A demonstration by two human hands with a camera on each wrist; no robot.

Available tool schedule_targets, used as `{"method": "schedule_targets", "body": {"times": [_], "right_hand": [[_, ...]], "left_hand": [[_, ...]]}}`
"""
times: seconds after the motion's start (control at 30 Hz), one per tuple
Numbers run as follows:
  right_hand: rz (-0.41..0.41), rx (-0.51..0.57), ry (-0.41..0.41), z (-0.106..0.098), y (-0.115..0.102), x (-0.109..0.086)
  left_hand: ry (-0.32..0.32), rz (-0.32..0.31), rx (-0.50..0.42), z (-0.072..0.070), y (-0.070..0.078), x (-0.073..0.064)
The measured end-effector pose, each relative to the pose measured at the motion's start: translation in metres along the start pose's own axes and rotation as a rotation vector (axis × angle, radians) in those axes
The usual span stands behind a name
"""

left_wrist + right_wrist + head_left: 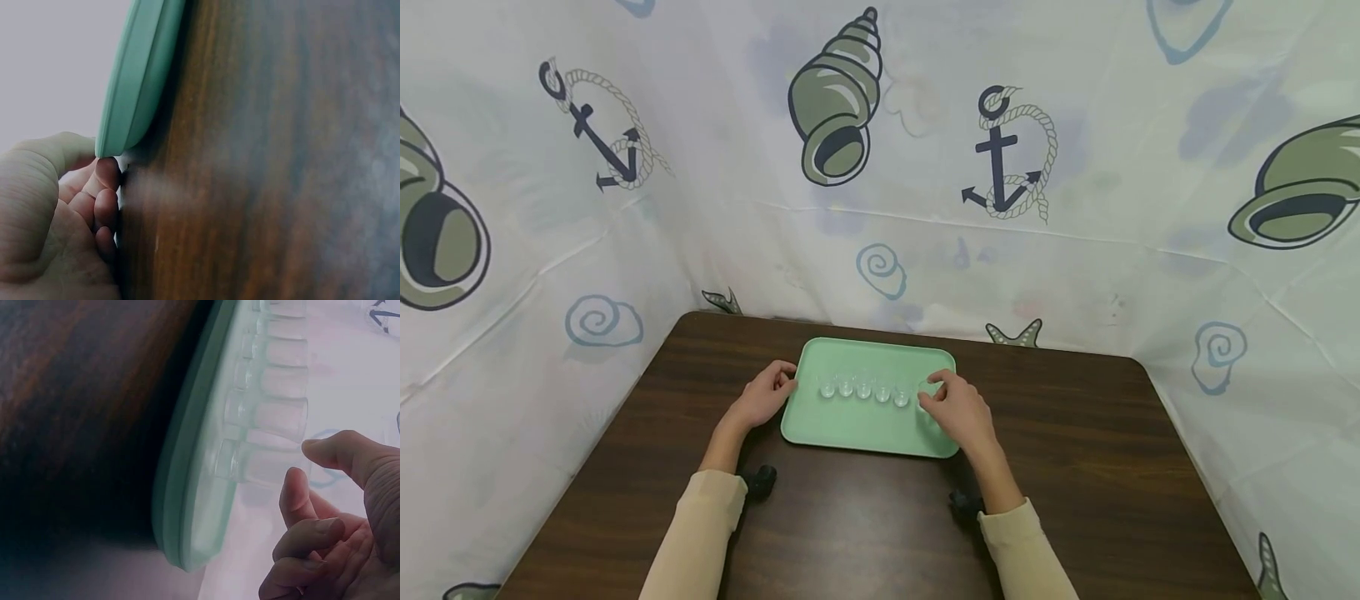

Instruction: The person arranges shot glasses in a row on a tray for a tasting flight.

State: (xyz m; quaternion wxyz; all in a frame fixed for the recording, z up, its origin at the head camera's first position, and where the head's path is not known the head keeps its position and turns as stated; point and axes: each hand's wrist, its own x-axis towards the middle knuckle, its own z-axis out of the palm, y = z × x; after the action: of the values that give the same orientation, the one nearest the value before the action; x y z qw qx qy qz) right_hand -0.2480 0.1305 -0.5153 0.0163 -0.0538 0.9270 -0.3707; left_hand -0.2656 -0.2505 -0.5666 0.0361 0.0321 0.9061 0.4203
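A mint green tray (857,429) lies on the table, bearing a row of several small clear shot glasses (864,389), all upright. At the tray's left edge, my left hand (763,396) pinches the rim between thumb and fingers; the left wrist view shows the thumb (78,150) against the rim and the other fingers curled just below it. My right hand (961,412) is over the tray's right side, with thumb and index finger at the rim of the rightmost shot glass (262,464). That glass stands on the tray, and the hand partly hides it in the head view.
The dark brown wooden table (1075,467) extends around the tray on all sides. Behind it and at both sides hangs a pale curtain (925,167) printed with shells and anchors. Dark wrist devices sit under both cream sleeves (700,533).
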Motion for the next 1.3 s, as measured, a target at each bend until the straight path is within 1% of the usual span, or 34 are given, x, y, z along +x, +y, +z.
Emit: {"method": "schedule_targets", "body": {"times": [0.13,0.37,0.53,0.8,0.97,1.03,1.17,1.23,1.3], "right_hand": [[0.005,-0.013,-0.011,0.002,0.002,0.000],[0.012,-0.027,-0.006,0.002,0.003,0.002],[0.016,-0.025,-0.007,0.002,0.003,0.002],[0.014,-0.024,-0.025,0.005,0.004,0.000],[0.010,-0.035,-0.030,0.002,0.005,0.001],[0.007,-0.036,-0.026,0.001,0.005,0.001],[0.021,-0.037,-0.019,0.001,0.011,-0.004],[0.031,-0.040,-0.019,0.001,0.015,-0.007],[0.035,-0.044,-0.008,-0.001,0.018,-0.009]], "left_hand": [[-0.005,0.012,0.018,0.000,-0.001,0.001],[-0.008,0.004,0.001,0.002,-0.001,0.005],[-0.008,0.008,0.008,0.004,-0.001,0.008],[-0.008,0.006,0.002,0.007,0.003,0.004],[-0.013,0.020,0.000,0.006,0.004,0.008],[-0.004,0.035,0.005,0.005,0.004,0.009],[-0.001,0.060,0.003,0.008,-0.001,0.006],[-0.015,0.062,-0.003,0.009,-0.004,0.004],[-0.051,0.051,-0.020,0.007,-0.007,0.003]]}}
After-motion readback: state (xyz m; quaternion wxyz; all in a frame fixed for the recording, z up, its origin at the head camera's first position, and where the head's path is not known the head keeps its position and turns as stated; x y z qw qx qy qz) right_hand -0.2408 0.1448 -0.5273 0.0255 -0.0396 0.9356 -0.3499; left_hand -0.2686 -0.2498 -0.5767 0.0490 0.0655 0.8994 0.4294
